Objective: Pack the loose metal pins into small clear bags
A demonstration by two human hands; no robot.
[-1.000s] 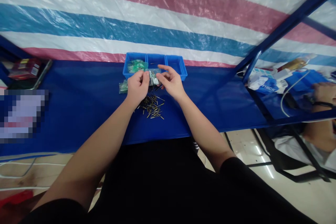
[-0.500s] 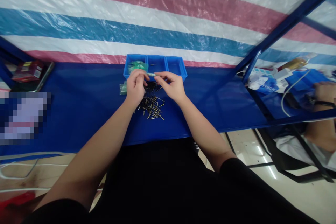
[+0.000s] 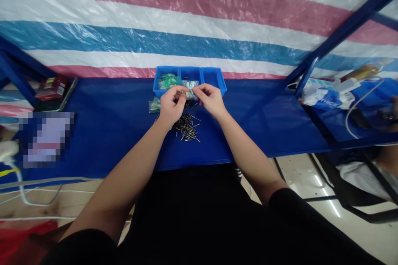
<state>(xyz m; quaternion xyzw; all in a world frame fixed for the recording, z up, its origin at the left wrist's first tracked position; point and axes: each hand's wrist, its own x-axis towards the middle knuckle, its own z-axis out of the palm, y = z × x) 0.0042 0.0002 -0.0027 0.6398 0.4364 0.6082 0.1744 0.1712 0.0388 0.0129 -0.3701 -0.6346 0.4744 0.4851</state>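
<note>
A small clear plastic bag (image 3: 190, 86) is pinched between my two hands, above the front edge of the blue bins. My left hand (image 3: 173, 105) grips its left side with thumb and fingers. On the right side my right hand (image 3: 210, 98) holds it by thumb and forefinger. What the bag contains is too small to make out. Below the hands lies a loose pile of thin brass-coloured and dark metal pins or bits (image 3: 188, 127). The three-part blue bin (image 3: 222, 87) stands behind, with green-tinted plastic bags (image 3: 168, 80) in its left compartment.
Another small plastic bag (image 3: 154, 105) lies left of my left hand. A red box (image 3: 51, 87) sits at the far left of the blue table (image 3: 112, 132). A blue metal frame (image 3: 306, 76), packets (image 3: 323, 93) and part of another person's arm are at right.
The bag between my fingers was a narrow pale strip and now faces me spread flat. Everything in view has shifted slightly right as the head camera turned.
</note>
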